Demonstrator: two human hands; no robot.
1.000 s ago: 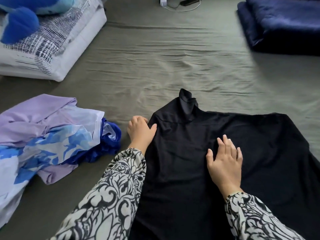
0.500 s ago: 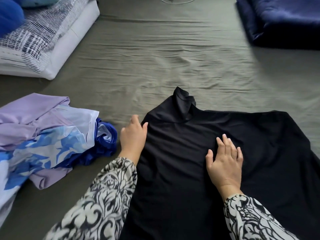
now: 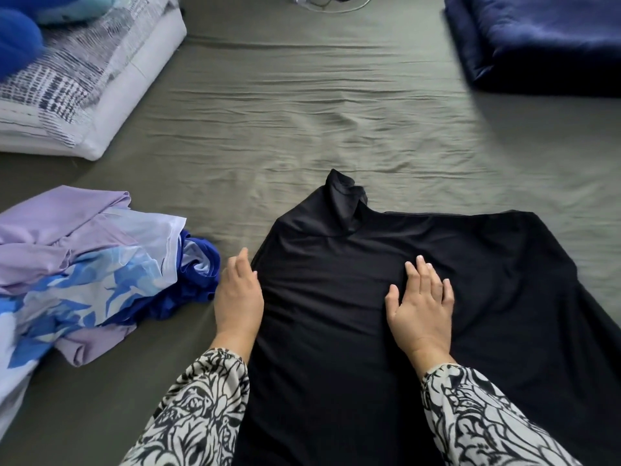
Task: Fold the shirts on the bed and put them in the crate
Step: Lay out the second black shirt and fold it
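Light: soft, even daylight, moderately dim.
Shadows: faint ones in the creases of the bed sheet (image 3: 302, 105).
Detail: black shirt (image 3: 336, 331) shows almost no fold detail.
Blur: slight smear at the folded navy blanket (image 3: 537, 38).
Distortion: wide-angle stretching toward the corners.

You have bare sheet (image 3: 302, 105) beyond the collar | clothes pile (image 3: 84, 270) crowds left | navy blanket (image 3: 544, 38) blocks far right
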